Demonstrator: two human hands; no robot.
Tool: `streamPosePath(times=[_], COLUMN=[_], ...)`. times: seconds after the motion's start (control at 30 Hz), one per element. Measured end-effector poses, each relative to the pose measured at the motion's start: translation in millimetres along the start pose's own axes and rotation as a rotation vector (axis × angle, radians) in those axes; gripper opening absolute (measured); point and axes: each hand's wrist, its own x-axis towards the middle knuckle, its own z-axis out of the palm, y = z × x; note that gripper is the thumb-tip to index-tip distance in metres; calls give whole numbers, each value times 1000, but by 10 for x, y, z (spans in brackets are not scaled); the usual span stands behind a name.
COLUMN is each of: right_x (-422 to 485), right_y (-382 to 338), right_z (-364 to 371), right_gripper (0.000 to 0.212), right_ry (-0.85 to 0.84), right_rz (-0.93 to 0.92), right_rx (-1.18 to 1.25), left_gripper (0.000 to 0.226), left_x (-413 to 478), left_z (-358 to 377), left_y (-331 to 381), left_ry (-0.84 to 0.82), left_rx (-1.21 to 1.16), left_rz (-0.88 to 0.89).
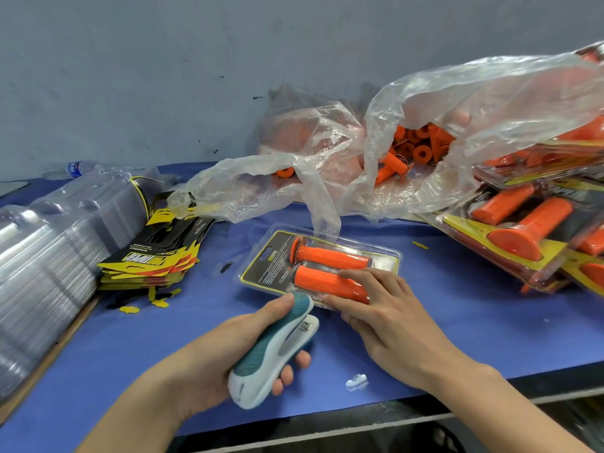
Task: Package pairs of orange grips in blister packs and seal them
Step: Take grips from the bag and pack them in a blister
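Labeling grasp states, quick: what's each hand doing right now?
Left hand: grips the teal-and-white stapler.
Right hand: open, straight fingers pressing on the blister pack.

A blister pack (261, 266) holding two orange grips (330, 255) is seen lying flat on the blue table (457, 322), pressed down by the straight fingers of the right hand (389, 315). A teal-and-white stapler (274, 348) is gripped in the left hand (209, 358), its nose set at the pack's near edge. Clear shells (49, 250) and printed cards (153, 256) are stacked at the left, a plastic bag (490, 103) of loose grips (415, 148) lies behind, and finished packs (523, 230) are piled at the right.
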Motion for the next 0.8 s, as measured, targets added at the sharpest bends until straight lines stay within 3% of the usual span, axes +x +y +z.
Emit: streamPosePath(times=[0.57, 0.7, 0.8], right_x=[-4, -2, 0], right_y=[-10, 9, 11], right_z=[22, 44, 50], right_gripper=[35, 13, 10], right_ry=[49, 24, 18], right_rz=[-54, -44, -50], right_rx=[55, 121, 114], left_gripper=[69, 63, 61], left_x=[330, 356, 371], left_z=[166, 177, 184], left_y=[107, 86, 64], left_ry=[37, 70, 84], left_rx=[-18, -7, 6], left_rz=[58, 55, 57])
